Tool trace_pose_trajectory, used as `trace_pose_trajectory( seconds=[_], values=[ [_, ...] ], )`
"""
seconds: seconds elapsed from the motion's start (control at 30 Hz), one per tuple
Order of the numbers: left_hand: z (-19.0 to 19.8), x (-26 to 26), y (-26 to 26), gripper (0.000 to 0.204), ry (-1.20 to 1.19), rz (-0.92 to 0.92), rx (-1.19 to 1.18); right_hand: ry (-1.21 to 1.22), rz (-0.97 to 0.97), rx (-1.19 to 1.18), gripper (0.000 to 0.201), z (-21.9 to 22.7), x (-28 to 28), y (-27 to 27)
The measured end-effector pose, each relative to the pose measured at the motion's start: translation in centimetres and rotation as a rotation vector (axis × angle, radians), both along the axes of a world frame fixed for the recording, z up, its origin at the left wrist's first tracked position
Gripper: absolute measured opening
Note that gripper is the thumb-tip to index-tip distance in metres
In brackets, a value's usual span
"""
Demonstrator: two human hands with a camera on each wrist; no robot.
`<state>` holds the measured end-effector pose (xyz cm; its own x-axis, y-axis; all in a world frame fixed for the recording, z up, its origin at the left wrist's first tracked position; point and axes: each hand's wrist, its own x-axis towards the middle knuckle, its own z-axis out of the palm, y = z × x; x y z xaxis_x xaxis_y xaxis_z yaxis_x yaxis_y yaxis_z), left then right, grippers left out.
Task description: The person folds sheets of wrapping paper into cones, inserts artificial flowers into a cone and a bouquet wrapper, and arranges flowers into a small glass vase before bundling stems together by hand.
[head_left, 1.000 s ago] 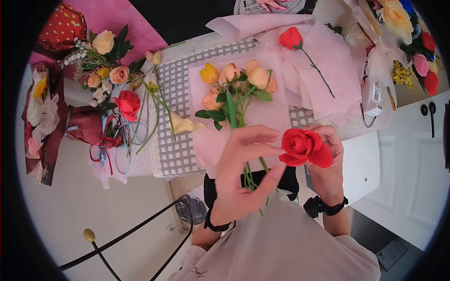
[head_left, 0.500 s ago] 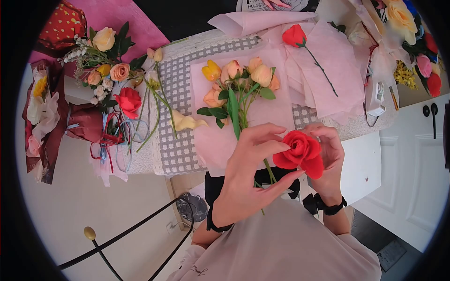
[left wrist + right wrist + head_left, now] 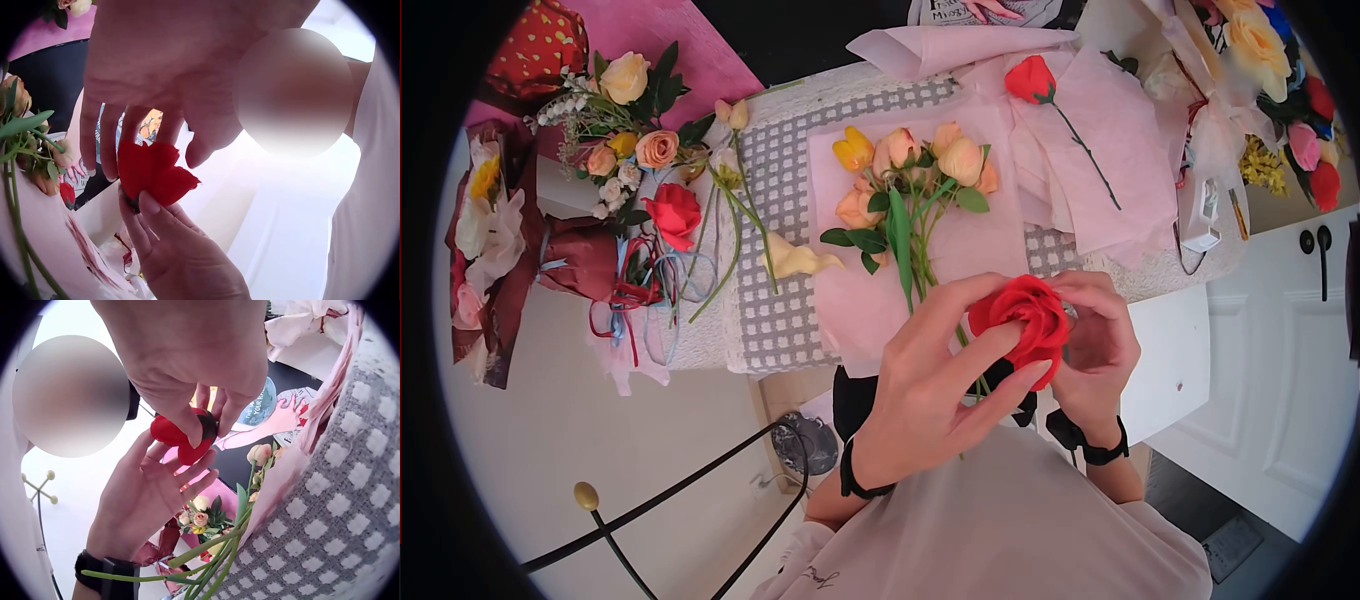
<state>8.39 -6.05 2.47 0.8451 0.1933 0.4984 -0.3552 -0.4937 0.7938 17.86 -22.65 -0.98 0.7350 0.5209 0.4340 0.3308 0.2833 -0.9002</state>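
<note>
A red rose head (image 3: 1032, 325) is between both hands in the head view. The right hand (image 3: 1097, 350) pinches its green base between thumb and fingers, as the right wrist view shows at the rose (image 3: 181, 435). The left hand (image 3: 940, 385) lies against the petals, its fingers spread and fairly straight, one fingertip on the bloom. In the left wrist view the rose (image 3: 153, 172) hangs below the left fingers. Just beyond the hands, peach roses (image 3: 962, 160) and a yellow tulip (image 3: 853, 150) lie on pink paper (image 3: 850, 310), their green stems running under the left hand.
A red rosebud with a stem (image 3: 1030, 78) lies on pink wrapping at the upper right. A cream petal-like piece (image 3: 795, 258) rests on the checked cloth (image 3: 775, 330). Bouquets stand left and right, with another red rose (image 3: 673, 216) at the left. A white device (image 3: 1203, 215) sits at the right.
The rose head has moved slightly left and turned. The left hand's fingers have come onto its petals, and the right hand's grip has shifted around its base.
</note>
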Motion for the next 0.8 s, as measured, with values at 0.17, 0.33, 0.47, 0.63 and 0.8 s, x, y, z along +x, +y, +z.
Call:
trace_pose_trajectory(
  seconds=[0.17,0.33,0.47,0.63,0.8],
  values=[
    [0.2,0.0,0.2,0.04,0.076,-0.008,0.059,-0.026,-0.019,-0.056,0.048,0.1,0.0,-0.1],
    [0.3,-0.4,0.3,0.052,0.088,0.024,0.133,-0.039,-0.07,-0.11,0.045,0.3,-0.2,0.1],
    [0.1,-1.0,0.0,0.054,0.133,0.067,0.137,-0.067,-0.083,-0.151,0.046,0.2,-0.5,0.3],
    [-1.7,-1.8,0.3,0.041,0.077,0.107,-0.116,-0.233,-0.083,-0.27,0.045,0.8,-1.1,1.3],
    [-1.9,-3.3,0.9,0.031,0.157,0.087,-0.528,-0.22,-0.024,-0.245,0.047,1.3,-1.6,2.5]
  ],
)
